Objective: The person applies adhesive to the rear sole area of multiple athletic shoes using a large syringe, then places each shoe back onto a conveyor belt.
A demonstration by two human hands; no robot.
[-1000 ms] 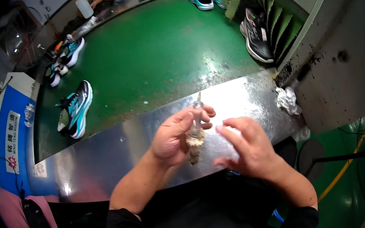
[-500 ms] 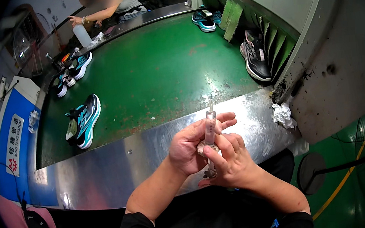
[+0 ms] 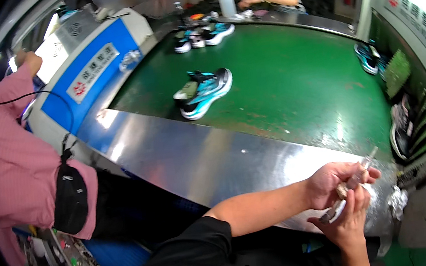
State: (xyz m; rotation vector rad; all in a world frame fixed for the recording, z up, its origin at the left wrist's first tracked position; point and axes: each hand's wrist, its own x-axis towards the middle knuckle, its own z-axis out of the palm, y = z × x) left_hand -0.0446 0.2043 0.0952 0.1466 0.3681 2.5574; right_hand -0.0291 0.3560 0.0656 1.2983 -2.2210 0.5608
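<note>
Both my hands hold a clear syringe [image 3: 356,177], its thin tip slanting up and to the right above the metal ledge. My left hand [image 3: 323,185] is closed around the barrel from the left, with the fingertips showing past it. From below, my right hand [image 3: 349,218] grips the rear part, near the flange and the plunger. Something brownish sits around the flange, too blurred to make out. Beyond my hands, a black and turquoise sports shoe [image 3: 207,94] rests on the green conveyor belt [image 3: 292,79].
A steel ledge [image 3: 210,152] borders the belt. More shoes [image 3: 203,36] stand at its far left, and a dark shoe [image 3: 400,130] sits by the green flap curtain [image 3: 398,73]. Crumpled white paper [image 3: 397,201] lies right of my hands. A person in pink [image 3: 29,168] is close on my left; another works across the belt.
The view has swung left, so my hands and the syringe now appear further right and the person in pink shows more fully. Both hands keep hold of the syringe. The co-worker's outstretched arm has drawn in.
</note>
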